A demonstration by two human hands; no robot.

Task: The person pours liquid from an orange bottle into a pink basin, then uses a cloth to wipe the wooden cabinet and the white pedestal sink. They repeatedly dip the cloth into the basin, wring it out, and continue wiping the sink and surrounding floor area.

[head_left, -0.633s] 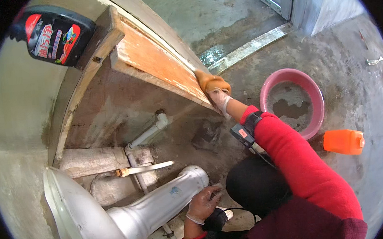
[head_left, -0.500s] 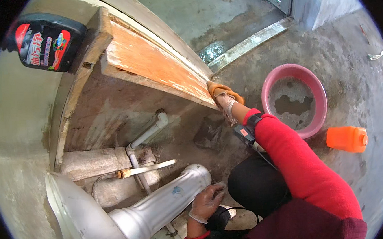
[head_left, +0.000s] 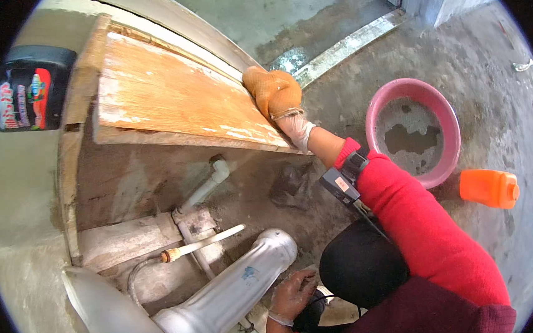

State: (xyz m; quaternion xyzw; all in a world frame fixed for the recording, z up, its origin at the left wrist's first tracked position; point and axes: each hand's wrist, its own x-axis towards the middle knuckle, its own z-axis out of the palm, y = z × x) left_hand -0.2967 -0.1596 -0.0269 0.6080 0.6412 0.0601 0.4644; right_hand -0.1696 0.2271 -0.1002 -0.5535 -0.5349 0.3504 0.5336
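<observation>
In a thin clear glove, my right hand (head_left: 291, 126) presses a folded orange-brown cloth (head_left: 273, 91) against the right end of a wooden shelf board (head_left: 179, 92). The cloth bunches over the board's edge and hides most of my fingers. The board's orange face is worn, with whitish patches. Low in the view, my left hand (head_left: 292, 296), also gloved, hangs beside my knee with loosely bent fingers apart and nothing visible in them. Close to it lies a white ceramic pedestal (head_left: 244, 275), tilted, its top end near my fingers.
A pink basin (head_left: 372, 120) with murky, foamy water stands right of my arm, near an orange bottle (head_left: 487, 189). A black bottle (head_left: 29, 91) sits at the far left. Beneath the board run a white pipe (head_left: 205, 187) and a hose (head_left: 216, 239). A white basin (head_left: 115, 316) lies lower left.
My right hand and the cloth have moved up and left, from the board's lower right corner onto its end. The view has shifted slightly; my left hand stays beside the pedestal.
</observation>
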